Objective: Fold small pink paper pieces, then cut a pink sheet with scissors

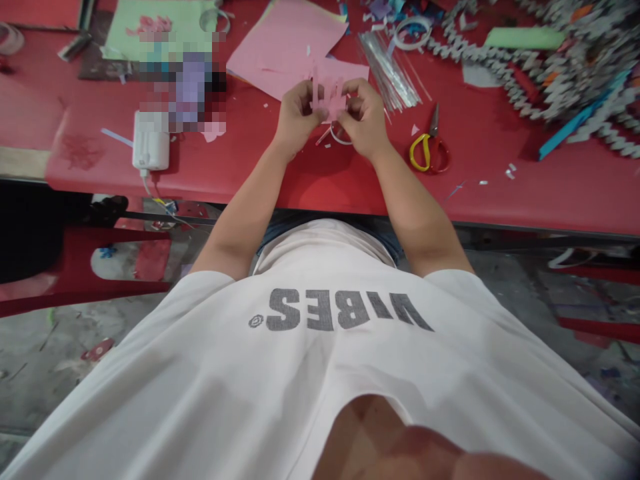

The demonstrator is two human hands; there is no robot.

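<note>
My left hand point(299, 110) and my right hand point(363, 113) meet over the red table point(350, 180), both pinched on a small cut piece of pink paper point(327, 99) with thin strips sticking up. The fingers of both hands are curled round it. A white ring of tape point(341, 135) lies on the table just under my right hand. Larger pink paper sheets point(295, 50) lie flat right behind the hands.
Scissors with yellow and red handles point(429, 148) lie to the right of my right hand. A white charger block point(150, 140) sits at the left. Clear plastic strips point(390, 70), a green sheet point(150, 27) and grey folded paper chains point(550, 73) crowd the back. Red stools stand below the table.
</note>
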